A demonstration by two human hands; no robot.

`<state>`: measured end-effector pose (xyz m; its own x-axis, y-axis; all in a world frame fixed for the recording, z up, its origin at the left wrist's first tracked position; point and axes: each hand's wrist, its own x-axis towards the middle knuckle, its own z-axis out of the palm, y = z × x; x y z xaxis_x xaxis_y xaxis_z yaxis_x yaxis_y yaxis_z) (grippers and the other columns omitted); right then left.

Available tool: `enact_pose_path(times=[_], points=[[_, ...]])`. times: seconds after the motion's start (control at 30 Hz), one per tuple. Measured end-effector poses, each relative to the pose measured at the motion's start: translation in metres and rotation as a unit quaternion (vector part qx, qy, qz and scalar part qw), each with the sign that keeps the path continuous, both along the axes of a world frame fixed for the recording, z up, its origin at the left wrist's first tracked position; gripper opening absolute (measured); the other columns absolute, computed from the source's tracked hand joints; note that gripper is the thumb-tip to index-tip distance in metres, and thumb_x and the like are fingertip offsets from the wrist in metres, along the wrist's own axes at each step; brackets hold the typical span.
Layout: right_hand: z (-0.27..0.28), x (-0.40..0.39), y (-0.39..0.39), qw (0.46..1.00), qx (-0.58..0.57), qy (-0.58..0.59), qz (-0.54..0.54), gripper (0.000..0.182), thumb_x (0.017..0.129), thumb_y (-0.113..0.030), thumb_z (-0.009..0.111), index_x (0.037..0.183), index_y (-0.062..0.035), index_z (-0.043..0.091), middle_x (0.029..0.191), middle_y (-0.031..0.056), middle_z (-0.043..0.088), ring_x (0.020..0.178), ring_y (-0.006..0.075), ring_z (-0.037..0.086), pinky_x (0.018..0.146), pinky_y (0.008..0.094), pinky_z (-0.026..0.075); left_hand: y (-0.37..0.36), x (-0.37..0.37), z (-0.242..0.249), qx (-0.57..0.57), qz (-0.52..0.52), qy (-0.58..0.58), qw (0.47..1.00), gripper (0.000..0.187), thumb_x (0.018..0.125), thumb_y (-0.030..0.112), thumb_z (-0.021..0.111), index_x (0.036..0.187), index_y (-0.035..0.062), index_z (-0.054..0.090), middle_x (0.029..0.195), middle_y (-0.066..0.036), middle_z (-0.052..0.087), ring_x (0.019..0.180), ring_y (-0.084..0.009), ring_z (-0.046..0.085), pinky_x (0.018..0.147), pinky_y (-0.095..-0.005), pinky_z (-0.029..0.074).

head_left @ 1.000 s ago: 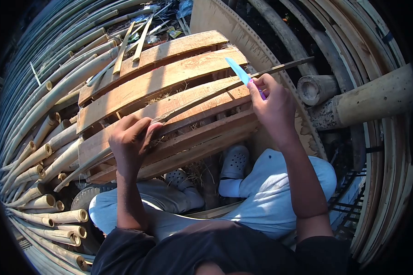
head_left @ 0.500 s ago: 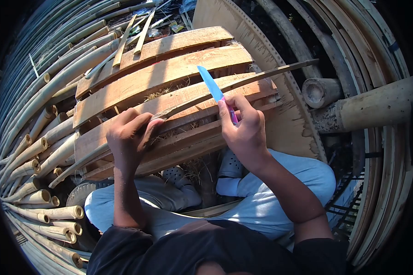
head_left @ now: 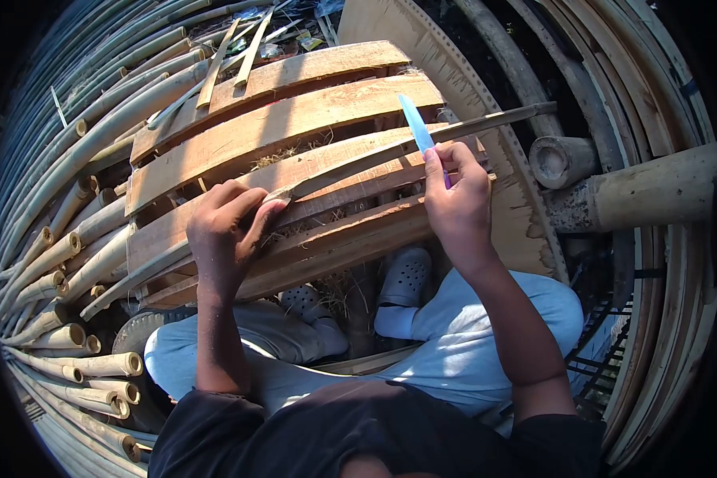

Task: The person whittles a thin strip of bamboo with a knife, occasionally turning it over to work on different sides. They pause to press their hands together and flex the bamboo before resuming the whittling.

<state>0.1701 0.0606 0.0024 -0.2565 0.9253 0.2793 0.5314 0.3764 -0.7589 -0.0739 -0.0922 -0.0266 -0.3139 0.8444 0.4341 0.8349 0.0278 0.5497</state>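
The likeliest trouble, to my eye, is the blue knife (head_left: pixel 416 125) skating off the bamboo strip (head_left: pixel 390 151) if its edge catches in the grain, since the strip is thin, bowed and braced at one end only; a jump like that could carry the blade toward the fingers pinching the strip, or snap the strip's free tip, which pokes out unsupported beyond the knife hand. The strip itself runs between the two hands, lying slantwise over the slatted wooden pallet (head_left: pixel 279 127) that rests in front of the person's knees. The right hand (head_left: pixel 456 195) is closed tight around the knife's purple handle, blade pointing up and away from the body with its lower edge meeting the strip just above the knuckles. The left hand (head_left: pixel 227 231) is curled and nearly shut, thumb and fingers pressing the strip's near end down against a pallet slat. Beyond the left hand lies a stack of cut bamboo poles (head_left: pixel 64 271), their hollow ends facing this way; past the right hand a thick bamboo stub (head_left: pixel 558 159) sits well apart from the knife.
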Motion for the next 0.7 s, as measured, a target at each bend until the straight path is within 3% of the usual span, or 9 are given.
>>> enact_pose_path(times=[0.07,0.17,0.27,0.37,0.43,0.5,0.63,0.7], points=[[0.000,-0.011,-0.020,0.996,-0.070,0.001,0.047,0.016,0.102,-0.013,0.067,0.099,0.0020,0.065,0.080,0.0224,0.072,0.078,0.0352,0.077,0.071,0.0430,0.058,0.001,0.000,0.000,0.001,-0.002,0.002,1.000,0.016,0.085,0.013,0.083,0.095,0.0007,0.078,0.085,-0.011,0.068,0.074,-0.0228,0.067,0.068,-0.0328,0.050],[0.005,-0.001,0.000,0.998,-0.015,-0.006,0.057,0.015,0.103,-0.013,0.066,0.098,0.0016,0.064,0.080,0.0228,0.072,0.078,0.0350,0.077,0.072,0.0429,0.058,0.002,-0.001,-0.001,0.004,-0.002,0.005,1.000,0.017,0.085,0.013,0.083,0.095,0.0006,0.078,0.084,-0.011,0.068,0.073,-0.0228,0.067,0.068,-0.0326,0.050],[0.002,0.005,0.012,0.999,0.034,-0.012,-0.027,0.015,0.102,-0.013,0.067,0.098,0.0014,0.064,0.082,0.0239,0.072,0.080,0.0356,0.077,0.072,0.0429,0.059,0.000,0.000,-0.002,0.015,-0.003,0.006,1.000,0.017,0.085,0.014,0.084,0.095,0.0008,0.078,0.084,-0.010,0.068,0.073,-0.0228,0.067,0.068,-0.0326,0.051],[-0.008,-0.011,-0.019,0.999,-0.003,-0.035,0.005,0.020,0.100,-0.016,0.072,0.098,0.0032,0.065,0.087,0.0219,0.075,0.080,0.0296,0.078,0.071,0.0402,0.059,0.000,-0.001,-0.002,0.002,-0.002,-0.006,1.000,0.018,0.085,0.014,0.085,0.094,0.0003,0.077,0.084,-0.010,0.068,0.073,-0.0227,0.066,0.068,-0.0326,0.051],[0.001,-0.001,-0.004,0.999,-0.015,-0.030,0.018,0.021,0.100,-0.016,0.072,0.097,0.0033,0.065,0.087,0.0213,0.075,0.079,0.0281,0.078,0.070,0.0396,0.059,0.002,-0.002,-0.004,0.024,0.000,-0.003,1.000,0.024,0.084,0.027,0.086,0.090,0.0051,0.078,0.081,-0.007,0.067,0.071,-0.0240,0.064,0.063,-0.0356,0.048],[0.014,0.008,0.012,0.998,-0.023,-0.054,-0.004,0.022,0.099,-0.017,0.073,0.096,0.0034,0.065,0.087,0.0205,0.075,0.078,0.0255,0.078,0.067,0.0386,0.059,0.004,-0.001,-0.005,0.031,0.002,-0.001,1.000,0.024,0.084,0.027,0.086,0.090,0.0051,0.078,0.081,-0.007,0.067,0.071,-0.0238,0.064,0.063,-0.0355,0.048],[-0.005,-0.005,-0.015,0.997,0.026,-0.051,0.043,0.015,0.094,-0.007,0.071,0.102,0.0014,0.062,0.085,0.0264,0.071,0.086,0.0429,0.075,0.070,0.0454,0.058,0.002,0.000,-0.006,0.033,0.008,-0.003,0.999,0.024,0.084,0.027,0.086,0.090,0.0052,0.078,0.080,-0.007,0.067,0.070,-0.0235,0.064,0.062,-0.0353,0.048],[-0.004,0.001,-0.010,0.996,0.028,-0.056,0.065,0.017,0.093,-0.005,0.069,0.106,0.0005,0.059,0.080,0.0264,0.070,0.082,0.0454,0.073,0.070,0.0506,0.057,0.000,0.000,-0.002,0.019,0.001,-0.002,1.000,0.021,0.084,0.021,0.086,0.092,0.0026,0.077,0.082,-0.009,0.067,0.072,-0.0234,0.065,0.065,-0.0339,0.049]])
